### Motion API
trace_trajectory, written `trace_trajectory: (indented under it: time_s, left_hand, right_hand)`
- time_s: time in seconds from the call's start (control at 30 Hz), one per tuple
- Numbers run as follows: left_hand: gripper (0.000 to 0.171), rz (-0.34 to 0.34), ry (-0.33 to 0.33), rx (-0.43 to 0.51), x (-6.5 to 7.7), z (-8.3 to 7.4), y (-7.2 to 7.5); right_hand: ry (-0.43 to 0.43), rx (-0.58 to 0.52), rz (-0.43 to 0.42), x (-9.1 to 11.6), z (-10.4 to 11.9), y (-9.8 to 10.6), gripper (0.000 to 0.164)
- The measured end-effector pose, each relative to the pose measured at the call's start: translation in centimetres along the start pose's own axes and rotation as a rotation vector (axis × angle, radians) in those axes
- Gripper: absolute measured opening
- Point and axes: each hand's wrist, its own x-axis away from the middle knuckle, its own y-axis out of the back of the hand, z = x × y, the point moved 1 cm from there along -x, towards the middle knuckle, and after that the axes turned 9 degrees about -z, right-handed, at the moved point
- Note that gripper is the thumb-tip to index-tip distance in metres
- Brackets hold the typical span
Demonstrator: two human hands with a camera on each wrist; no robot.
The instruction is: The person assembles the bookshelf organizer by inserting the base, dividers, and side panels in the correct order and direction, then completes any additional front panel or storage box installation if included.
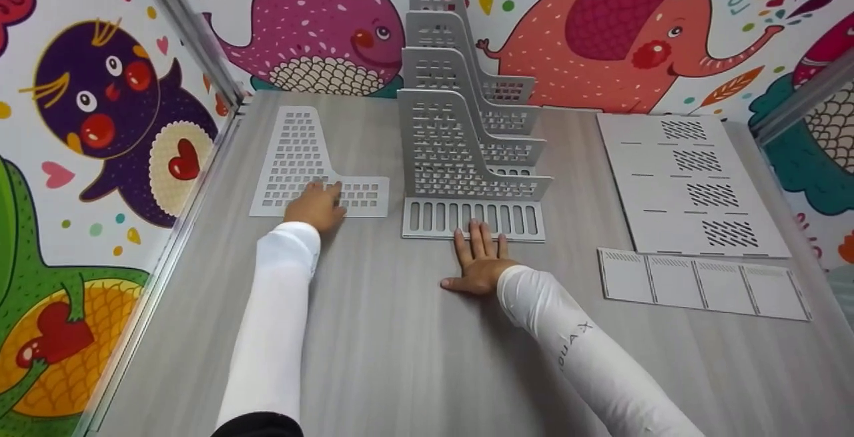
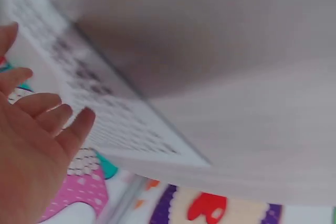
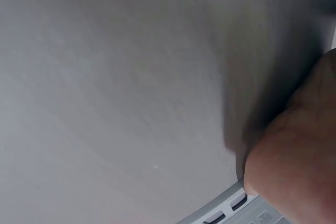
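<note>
A grey file rack (image 1: 440,143) stands in the middle of the table, several perforated, stepped dividers upright on its slotted base (image 1: 408,233). To its left a loose perforated divider panel (image 1: 267,209), of the same stepped outline, lies flat. My left hand (image 1: 313,207) is over the lower part of this panel; in the left wrist view its fingers (image 2: 79,127) are loosely bent beside the panel, not curled round it. Fingers spread, my right hand (image 1: 480,265) rests at the front edge of the base, fingertips on its slots. The right wrist view shows only part of that hand (image 3: 294,161).
At the right lie a large slotted flat panel (image 1: 657,190) and, in front of it, a narrow panel (image 1: 680,283) marked into sections. Printed cartoon walls (image 1: 320,17) enclose the table (image 1: 373,357) at the back and sides. A metal strip (image 1: 167,270) runs along the left edge.
</note>
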Motion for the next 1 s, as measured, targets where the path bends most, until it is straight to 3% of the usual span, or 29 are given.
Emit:
trace_trajectory:
  time_s: [0.1,0.2,0.3,0.4,0.57,0.67,0.73,0.8,0.93,1.0]
  left_hand:
    - [0.064,0.055,0.036,0.001,0.9,1.2,-0.6]
    - [0.065,0.078,0.027,0.006,1.5,1.1,-0.8]
    - [0.059,0.062,0.001,0.0,1.6,1.0,-0.5]
    - [0.05,0.028,0.033,0.01,1.7,1.4,0.3]
    - [0.049,-0.079,0.263,0.016,2.8,3.0,1.1]
    - [0.078,-0.049,0.452,0.022,4.0,3.9,0.5]
    - [0.099,-0.016,0.544,0.033,4.4,4.4,-0.3]
    - [0.107,-0.003,0.586,0.037,4.4,4.5,-0.8]
    - [0.096,-0.062,0.578,0.06,4.1,4.5,-1.2]
    - [0.098,-0.04,0.584,0.098,4.3,4.8,-1.1]
  right_hand:
    - [-0.001,0.004,-0.006,0.0,0.1,0.2,0.106]
    - [0.001,0.001,-0.018,0.0,0.1,0.2,0.106]
    - [0.015,0.001,-0.018,-0.1,0.0,-0.1,0.106]
    - [0.02,0.001,-0.032,-0.1,-0.1,-0.4,0.105]
    - [0.017,-0.011,-0.033,-0.1,0.1,-0.5,0.106]
    - [0.03,-0.018,-0.015,-0.1,0.3,-0.5,0.106]
    - [0.035,-0.021,-0.018,-0.1,0.4,-0.4,0.106]
    - [0.032,-0.017,-0.028,-0.1,0.4,-0.3,0.106]
    - [0.017,-0.016,-0.05,0.1,0.3,-0.2,0.105]
    - [0.016,-0.02,-0.05,0.2,0.3,-0.2,0.105]
